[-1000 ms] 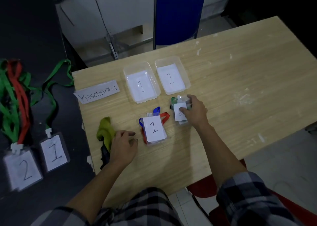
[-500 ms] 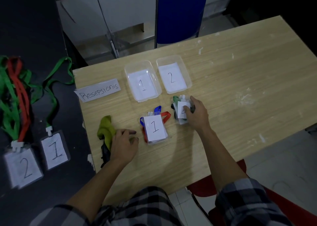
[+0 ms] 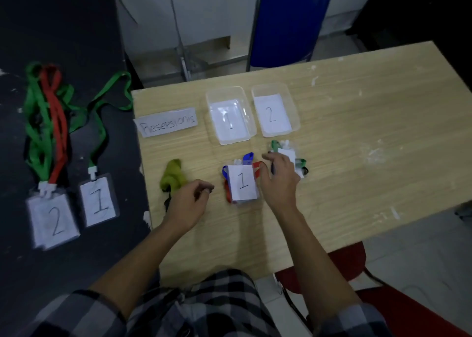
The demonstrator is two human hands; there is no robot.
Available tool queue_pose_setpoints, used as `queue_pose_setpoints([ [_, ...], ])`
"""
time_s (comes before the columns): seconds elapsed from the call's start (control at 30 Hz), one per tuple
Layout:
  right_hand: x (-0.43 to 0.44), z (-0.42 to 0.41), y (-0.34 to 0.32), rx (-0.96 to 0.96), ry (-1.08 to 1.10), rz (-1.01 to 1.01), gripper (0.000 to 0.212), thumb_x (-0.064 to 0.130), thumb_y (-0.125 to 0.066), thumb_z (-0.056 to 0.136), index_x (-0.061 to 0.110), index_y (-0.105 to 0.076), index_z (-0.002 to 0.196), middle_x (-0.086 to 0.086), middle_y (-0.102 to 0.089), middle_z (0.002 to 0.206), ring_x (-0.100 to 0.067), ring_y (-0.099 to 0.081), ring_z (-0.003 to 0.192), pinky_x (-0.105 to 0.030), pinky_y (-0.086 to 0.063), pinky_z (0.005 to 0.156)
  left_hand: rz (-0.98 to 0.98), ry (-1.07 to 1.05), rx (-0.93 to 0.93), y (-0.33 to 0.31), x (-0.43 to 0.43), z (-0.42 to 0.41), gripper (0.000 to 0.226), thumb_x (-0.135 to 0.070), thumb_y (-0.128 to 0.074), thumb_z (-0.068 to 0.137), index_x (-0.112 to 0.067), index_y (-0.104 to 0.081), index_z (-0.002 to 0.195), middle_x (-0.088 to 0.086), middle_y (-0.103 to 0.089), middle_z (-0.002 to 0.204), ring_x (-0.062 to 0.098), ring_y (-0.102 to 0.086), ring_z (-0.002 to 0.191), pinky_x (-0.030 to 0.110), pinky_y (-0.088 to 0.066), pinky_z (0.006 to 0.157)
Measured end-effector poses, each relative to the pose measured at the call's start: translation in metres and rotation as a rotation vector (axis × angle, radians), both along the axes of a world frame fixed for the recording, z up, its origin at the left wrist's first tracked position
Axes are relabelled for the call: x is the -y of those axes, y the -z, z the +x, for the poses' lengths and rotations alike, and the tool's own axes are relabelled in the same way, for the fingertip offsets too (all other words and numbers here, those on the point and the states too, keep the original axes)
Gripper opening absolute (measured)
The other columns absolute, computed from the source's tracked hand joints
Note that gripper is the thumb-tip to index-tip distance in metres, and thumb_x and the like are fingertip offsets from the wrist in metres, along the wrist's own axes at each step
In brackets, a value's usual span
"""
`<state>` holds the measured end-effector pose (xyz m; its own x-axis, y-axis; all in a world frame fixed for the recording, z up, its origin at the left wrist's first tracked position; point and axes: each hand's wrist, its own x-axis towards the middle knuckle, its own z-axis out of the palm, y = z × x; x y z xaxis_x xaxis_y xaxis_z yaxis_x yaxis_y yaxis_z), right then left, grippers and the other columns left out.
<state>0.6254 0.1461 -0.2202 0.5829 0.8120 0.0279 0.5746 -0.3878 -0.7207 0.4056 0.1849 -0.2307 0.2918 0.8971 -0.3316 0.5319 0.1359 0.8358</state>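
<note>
The right hand (image 3: pixel 279 180) lies over a small bundle of clear plastic badge holders with a white card and green and black lanyards (image 3: pixel 287 155). Its fingers are a little spread and bent down across the bundle. The card's far corner shows just past the fingertips, but I cannot tell whether they grip it or only cover it. Touching the thumb side is a second bundle of badge holders, wrapped in blue and red lanyards and topped by a white card marked 1 (image 3: pixel 242 183).

Beyond the fingertips stand 2 clear plastic rectangular trays, side by side. The tray straight ahead of the right hand's fingers (image 3: pixel 294 111) holds only a white sheet marked 2. The tray toward the thumb (image 3: pixel 249 111) holds only a white sheet marked 1.

The left hand (image 3: pixel 189 203) rests on the light wooden table (image 3: pixel 357 132), fingers loosely curled with the thumb tip against the forefinger and nothing visible between them. An olive-green crumpled cloth (image 3: pixel 173 175) sits at its knuckle side. Well beyond those knuckles lies a white paper strip reading "Resepsionis" (image 3: pixel 168 123).
</note>
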Motion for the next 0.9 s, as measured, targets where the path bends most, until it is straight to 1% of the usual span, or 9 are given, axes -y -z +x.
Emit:
queue_pose_setpoints([
  [0.1, 0.005, -0.055, -0.002, -0.081, -0.119, 0.031, 0.017, 0.023, -0.058, 0.09, 0.022, -0.067, 0.105, 0.006, -0.066, 0.109, -0.017, -0.058, 0.107, -0.054, -0.045, 0.095, -0.001, -0.022, 0.032, -0.01, 0.002, -0.026, 0.022, -0.012, -0.056, 0.099, -0.029, -0.069, 0.1, -0.017, -0.071, 0.098, -0.002, -0.066, 0.097, 0.016, -0.051, 0.084],
  [0.2, 0.008, -0.113, -0.003, -0.112, -0.273, 0.01, 0.015, 0.023, -0.058, 0.092, 0.025, -0.069, 0.102, 0.008, -0.066, 0.106, -0.015, -0.058, 0.104, -0.05, -0.045, 0.09, 0.038, -0.065, 0.025, -0.017, 0.009, -0.059, 0.021, -0.015, -0.057, 0.099, -0.031, -0.069, 0.1, -0.021, -0.07, 0.096, -0.006, -0.065, 0.094, 0.01, -0.049, 0.079],
  [0.27, 0.009, -0.149, -0.003, -0.117, -0.393, 0.016, 0.018, 0.028, -0.053, 0.091, 0.026, -0.068, 0.101, 0.008, -0.066, 0.105, -0.014, -0.059, 0.102, -0.049, -0.047, 0.088, 0.051, -0.11, 0.019, -0.019, 0.014, -0.084, 0.019, -0.014, -0.057, 0.098, -0.028, -0.071, 0.1, -0.017, -0.071, 0.095, -0.006, -0.065, 0.091, 0.008, -0.048, 0.075],
  [0.47, 0.01, -0.246, 0.001, -0.14, -0.632, -0.038, 0.023, 0.032, -0.047, 0.093, 0.026, -0.068, 0.102, 0.009, -0.066, 0.1, -0.014, -0.058, 0.098, -0.05, -0.047, 0.085, 0.036, -0.266, -0.016, -0.013, 0.035, -0.172, 0.019, -0.012, -0.057, 0.097, -0.022, -0.072, 0.103, -0.012, -0.073, 0.096, 0.0, -0.066, 0.092, 0.022, -0.053, 0.081],
  [0.63, 0.001, -0.303, 0.004, -0.067, -0.744, -0.198, 0.018, 0.033, -0.052, 0.095, 0.029, -0.066, 0.103, 0.011, -0.065, 0.107, -0.015, -0.056, 0.104, -0.043, -0.04, 0.093, 0.006, -0.409, -0.043, -0.006, 0.048, -0.235, 0.02, -0.012, -0.059, 0.096, -0.025, -0.072, 0.102, -0.015, -0.072, 0.096, -0.001, -0.066, 0.093, 0.018, -0.052, 0.083],
  [0.7, -0.009, -0.325, 0.006, -0.039, -0.762, -0.277, 0.016, 0.036, -0.055, 0.095, 0.029, -0.066, 0.105, 0.01, -0.065, 0.11, -0.016, -0.056, 0.108, -0.042, -0.038, 0.095, -0.016, -0.453, -0.07, -0.002, 0.05, -0.256, 0.02, -0.013, -0.058, 0.096, -0.026, -0.072, 0.102, -0.016, -0.071, 0.097, -0.002, -0.065, 0.093, 0.013, -0.049, 0.081],
  [0.77, -0.023, -0.346, 0.01, -0.019, -0.727, -0.337, 0.021, 0.04, -0.058, 0.094, 0.028, -0.065, 0.11, 0.008, -0.066, 0.114, -0.019, -0.055, 0.111, -0.044, -0.039, 0.097, -0.042, -0.491, -0.101, 0.002, 0.049, -0.274, 0.02, -0.013, -0.058, 0.096, -0.025, -0.072, 0.103, -0.017, -0.07, 0.098, -0.003, -0.063, 0.093, 0.007, -0.045, 0.078],
  [0.83, -0.039, -0.363, 0.016, 0.024, -0.612, -0.386, 0.034, 0.043, -0.061, 0.092, 0.025, -0.062, 0.12, 0.002, -0.061, 0.124, -0.023, -0.051, 0.118, -0.046, -0.039, 0.098, -0.063, -0.514, -0.121, 0.007, 0.048, -0.288, 0.02, -0.012, -0.058, 0.096, -0.025, -0.072, 0.102, -0.016, -0.07, 0.097, -0.002, -0.063, 0.093, 0.002, -0.042, 0.076],
  [0.9, -0.056, -0.37, 0.024, 0.097, -0.441, -0.419, 0.052, 0.048, -0.066, 0.088, 0.02, -0.054, 0.131, -0.005, -0.05, 0.132, -0.028, -0.045, 0.123, -0.048, -0.038, 0.097, -0.078, -0.505, -0.131, 0.011, 0.044, -0.297, 0.021, -0.012, -0.058, 0.096, -0.027, -0.071, 0.101, -0.016, -0.069, 0.096, -0.002, -0.063, 0.091, 0.004, -0.044, 0.077],
])
